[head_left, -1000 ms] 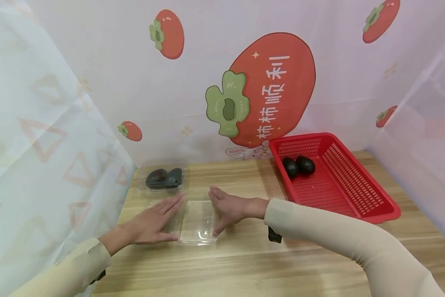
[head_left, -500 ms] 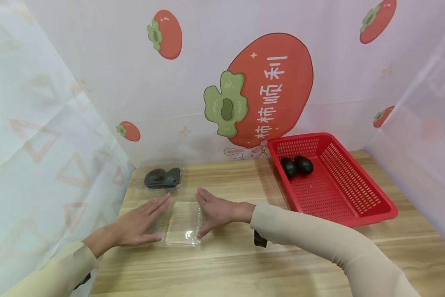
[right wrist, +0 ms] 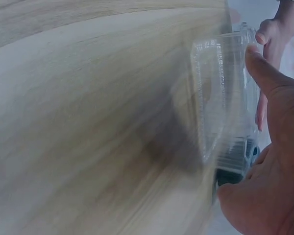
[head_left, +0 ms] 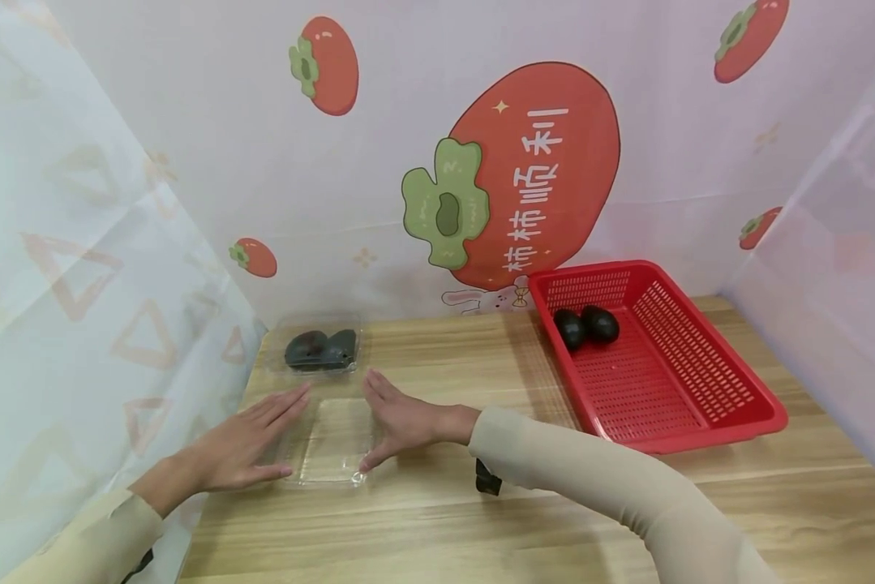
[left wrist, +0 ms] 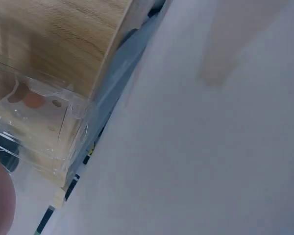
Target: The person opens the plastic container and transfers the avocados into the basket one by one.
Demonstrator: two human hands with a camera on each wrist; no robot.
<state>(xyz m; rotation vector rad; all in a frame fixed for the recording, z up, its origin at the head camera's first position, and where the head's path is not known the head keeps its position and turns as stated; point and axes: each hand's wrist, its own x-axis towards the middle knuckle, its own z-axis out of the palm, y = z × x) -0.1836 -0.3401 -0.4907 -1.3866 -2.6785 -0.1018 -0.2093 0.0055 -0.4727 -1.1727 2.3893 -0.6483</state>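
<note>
A clear plastic box [head_left: 335,442] lies on the wooden table between my two hands. My left hand [head_left: 236,446] is at its left side with straight fingers. At its right side, my right hand [head_left: 408,420] has its thumb and fingers spread, close against the edge. In the right wrist view, the fingers [right wrist: 264,71] of the right hand reach along the clear box [right wrist: 210,98]. The left wrist view catches only a bit of skin beside a clear plastic box [left wrist: 44,127]. Neither hand curls round anything.
Behind the box stands another clear box [head_left: 276,345] with two dark, avocado-like fruits [head_left: 321,349] inside. At right, a red perforated basket [head_left: 707,397] holds two dark egg-shaped fruits [head_left: 586,327]. Printed cloth walls [head_left: 379,162] rise at the back and sides.
Both hands and the clear box between them have slid left across the table. The back box, the red basket and the fruits stay where they were.
</note>
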